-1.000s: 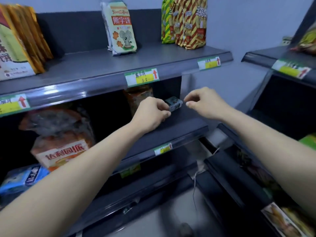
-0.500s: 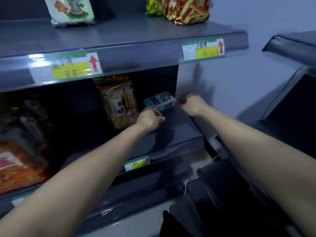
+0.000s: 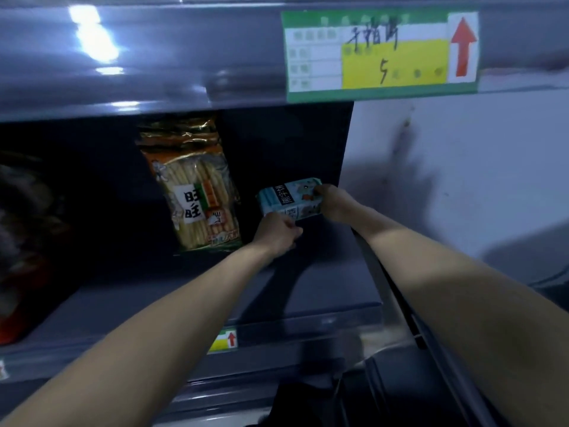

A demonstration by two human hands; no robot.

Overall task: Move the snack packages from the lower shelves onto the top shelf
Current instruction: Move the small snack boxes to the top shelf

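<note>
- Now both hands are on the pale blue package (image 3: 288,198), deep on the lower shelf (image 3: 323,288) beside the right side panel. Half a second ago they were only flanking it.
- The right hand (image 3: 334,203) has closed over the package's right end, with its fingers curled onto the top face.
- The left hand (image 3: 278,231) has moved up to the lower left corner. Its fingers are curled and it seems to pinch the front edge, though the contact itself is partly hidden.
- The view has dropped and pushed in, so only the front lip of the top shelf (image 3: 154,57) and its price label (image 3: 380,53) show overhead.
- The package sits tilted, and I cannot tell whether it has left the shelf.
- The orange cracker bag (image 3: 197,192) stands untouched just to the left, leaning against the back.
- I judge the grasp made and the lift to be next: draw the package out from under the lip, then raise it. The cracker bag and the dim packs at far left are still to be moved.
</note>
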